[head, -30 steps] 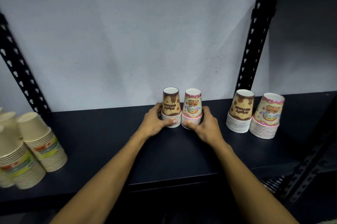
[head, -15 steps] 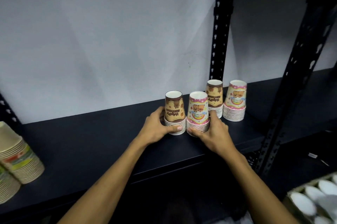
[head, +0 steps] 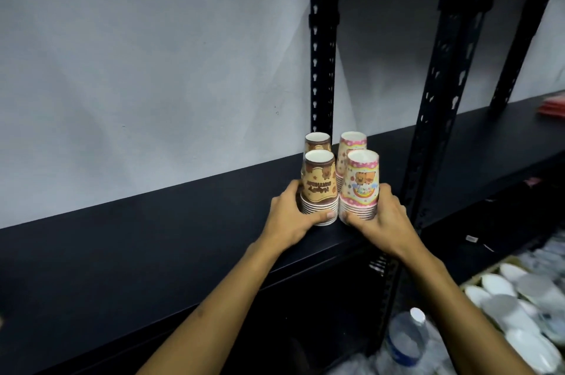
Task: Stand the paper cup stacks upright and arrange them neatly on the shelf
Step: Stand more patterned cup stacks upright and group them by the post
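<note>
Two short stacks of upturned paper cups stand side by side on the black shelf [head: 153, 240]. My left hand [head: 293, 215] grips the base of the brown bear-print stack [head: 319, 182]. My right hand [head: 379, 218] grips the base of the pink rainbow-print stack [head: 360, 185]. Right behind them stand a second brown stack [head: 318, 142] and a second pink stack [head: 353, 142], partly hidden by the front pair. All of them stand upright, rims down.
A black perforated upright [head: 322, 53] rises behind the cups, and another upright [head: 434, 118] stands just right of my right hand. Below right are a tray of white plates [head: 519, 307] and a plastic bottle [head: 406, 338]. Something red [head: 553, 107] lies far right.
Both hands have slid the front brown and pink stacks to the right, up against the two stacks by the upright. The view has swung right, and the stacks at the left are out of frame.
</note>
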